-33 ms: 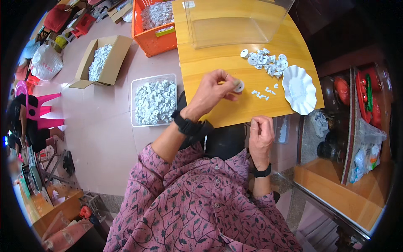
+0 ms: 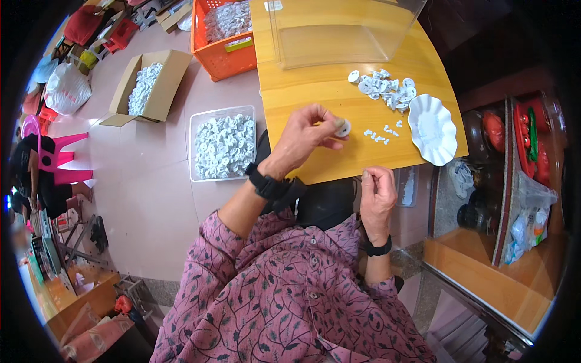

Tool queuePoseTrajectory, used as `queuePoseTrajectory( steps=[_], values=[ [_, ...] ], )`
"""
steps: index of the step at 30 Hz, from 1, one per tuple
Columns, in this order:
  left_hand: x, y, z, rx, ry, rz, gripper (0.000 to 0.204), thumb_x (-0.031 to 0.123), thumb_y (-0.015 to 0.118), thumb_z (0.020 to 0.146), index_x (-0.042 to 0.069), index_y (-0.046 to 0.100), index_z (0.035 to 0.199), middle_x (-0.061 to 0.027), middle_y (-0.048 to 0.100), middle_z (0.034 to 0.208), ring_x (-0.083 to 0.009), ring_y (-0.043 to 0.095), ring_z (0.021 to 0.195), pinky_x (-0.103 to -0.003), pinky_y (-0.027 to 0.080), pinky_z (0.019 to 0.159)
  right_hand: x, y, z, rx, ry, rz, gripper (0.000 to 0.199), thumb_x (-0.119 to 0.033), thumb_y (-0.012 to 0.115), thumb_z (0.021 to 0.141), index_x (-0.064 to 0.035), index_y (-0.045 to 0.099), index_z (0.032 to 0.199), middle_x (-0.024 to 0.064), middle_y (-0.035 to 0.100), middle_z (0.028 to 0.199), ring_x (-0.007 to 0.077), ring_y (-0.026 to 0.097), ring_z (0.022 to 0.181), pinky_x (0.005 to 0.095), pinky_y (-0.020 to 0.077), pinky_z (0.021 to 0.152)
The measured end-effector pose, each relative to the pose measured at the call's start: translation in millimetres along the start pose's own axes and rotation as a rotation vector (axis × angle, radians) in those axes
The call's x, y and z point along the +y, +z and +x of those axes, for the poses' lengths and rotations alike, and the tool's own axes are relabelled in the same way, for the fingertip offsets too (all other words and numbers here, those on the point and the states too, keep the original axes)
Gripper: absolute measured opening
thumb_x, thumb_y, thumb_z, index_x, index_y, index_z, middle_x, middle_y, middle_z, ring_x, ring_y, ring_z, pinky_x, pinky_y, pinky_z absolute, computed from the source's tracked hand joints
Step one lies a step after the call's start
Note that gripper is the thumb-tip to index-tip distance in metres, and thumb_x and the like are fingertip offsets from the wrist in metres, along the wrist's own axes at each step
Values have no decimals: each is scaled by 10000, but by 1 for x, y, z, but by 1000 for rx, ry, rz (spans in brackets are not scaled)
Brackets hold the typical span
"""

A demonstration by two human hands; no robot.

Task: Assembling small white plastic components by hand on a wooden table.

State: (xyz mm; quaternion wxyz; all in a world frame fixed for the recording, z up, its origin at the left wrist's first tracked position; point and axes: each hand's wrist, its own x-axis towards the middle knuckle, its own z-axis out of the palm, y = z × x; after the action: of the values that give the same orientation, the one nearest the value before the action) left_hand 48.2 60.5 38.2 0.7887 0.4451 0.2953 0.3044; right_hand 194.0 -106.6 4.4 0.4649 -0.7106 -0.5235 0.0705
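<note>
My left hand point(image 2: 308, 134) is over the front part of the yellow wooden table point(image 2: 308, 91). Between its thumb and fingertips it pinches a small round white plastic piece point(image 2: 344, 128) with dark marks on its face. Past the table's front edge, my right hand point(image 2: 378, 192) is closed, fingertips curled against the thumb; whatever it may hold is too small to make out. Several tiny white pegs point(image 2: 380, 137) lie loose to the right of my left hand. Behind them is a heap of round white plastic pieces point(image 2: 387, 89). A white wavy-rimmed dish point(image 2: 446, 113) stands at the table's right edge.
A clear plastic bin point(image 2: 333, 63) stands at the table's back. On the floor to the left are a clear tub point(image 2: 192, 145) full of white pieces, an open cardboard box point(image 2: 171, 78) and an orange crate point(image 2: 224, 63). Shelving point(image 2: 484, 260) is at the right.
</note>
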Motion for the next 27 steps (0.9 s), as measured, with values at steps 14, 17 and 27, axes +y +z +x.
queuePoseTrajectory(
  steps=[14, 17, 27],
  values=[
    [-39, -9, -63, 41, -68, -392, 290, 75, 606, 979, -18, 623, 1252, -150, 666, 1178, -245, 684, 1046, -326, 581, 935, -54, 14, 11, -32, 366, 645, 213, 19, 669, 904, 25, 592, 1102, 57, 653, 917, 86, 620, 825, 226, 513, 739],
    [-40, -9, -67, 3, -60, -399, 286, 51, 602, 974, -33, 619, 1247, -157, 658, 1191, -244, 674, 1066, -345, 575, 955, -58, 17, 10, -48, 330, 558, 241, 20, 673, 898, 26, 603, 1128, 56, 674, 925, 80, 620, 826, 231, 512, 754],
    [-43, -11, -69, -40, -22, -389, 286, 23, 620, 956, -43, 617, 1234, -164, 649, 1184, -243, 659, 1087, -358, 582, 952, -65, 24, 12, -5, 153, 315, 246, -3, 694, 879, -2, 651, 1121, 78, 728, 891, 102, 658, 773, 266, 537, 714]
  ],
)
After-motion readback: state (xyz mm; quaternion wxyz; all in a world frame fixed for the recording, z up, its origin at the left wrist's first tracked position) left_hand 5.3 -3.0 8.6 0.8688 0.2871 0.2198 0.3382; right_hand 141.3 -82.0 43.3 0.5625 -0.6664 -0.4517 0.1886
